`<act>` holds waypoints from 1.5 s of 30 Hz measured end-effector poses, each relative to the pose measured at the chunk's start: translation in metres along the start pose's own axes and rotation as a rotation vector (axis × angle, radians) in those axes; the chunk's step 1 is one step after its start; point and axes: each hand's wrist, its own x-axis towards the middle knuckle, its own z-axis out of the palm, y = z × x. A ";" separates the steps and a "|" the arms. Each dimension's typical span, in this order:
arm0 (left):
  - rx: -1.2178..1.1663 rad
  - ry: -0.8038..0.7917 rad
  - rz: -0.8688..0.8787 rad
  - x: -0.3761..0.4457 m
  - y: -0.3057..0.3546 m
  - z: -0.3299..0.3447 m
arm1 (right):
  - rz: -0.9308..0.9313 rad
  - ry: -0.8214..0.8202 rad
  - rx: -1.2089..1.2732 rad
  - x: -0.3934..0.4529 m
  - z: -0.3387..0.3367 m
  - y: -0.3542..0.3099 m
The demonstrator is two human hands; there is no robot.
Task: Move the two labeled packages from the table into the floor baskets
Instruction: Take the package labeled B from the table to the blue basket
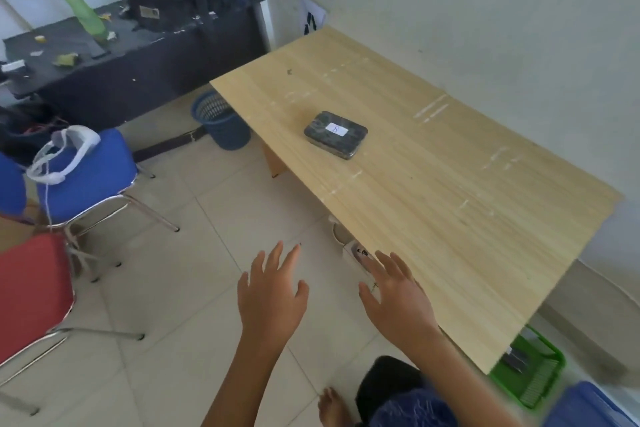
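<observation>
Head view shows the left hand point(272, 291) and right hand point(396, 298) spread and empty near the wooden table point(485, 253), so reaching the labeled dark package point(335, 134) mid-table calls for gripping its long sides

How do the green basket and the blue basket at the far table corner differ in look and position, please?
The green basket is shallow and rectangular, while the blue basket is a round, deeper bin with a mesh rim. The green basket sits under the near end of the table by the wall, the blue basket at its far left corner. Dark flat items already lie in the green basket; the blue basket's contents cannot be seen. Both stand on the tiled floor.
</observation>
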 end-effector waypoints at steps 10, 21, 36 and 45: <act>-0.053 -0.049 0.213 0.166 -0.022 -0.024 | 0.110 0.085 0.145 0.163 -0.007 -0.030; -0.119 -0.136 0.315 0.331 -0.020 -0.054 | 0.293 0.181 0.265 0.301 -0.023 -0.028; 0.148 -0.339 0.497 0.542 0.040 -0.048 | 0.823 0.064 0.356 0.409 -0.024 -0.013; 0.085 -0.561 0.469 0.575 0.043 -0.017 | 0.976 0.288 0.597 0.428 -0.010 -0.019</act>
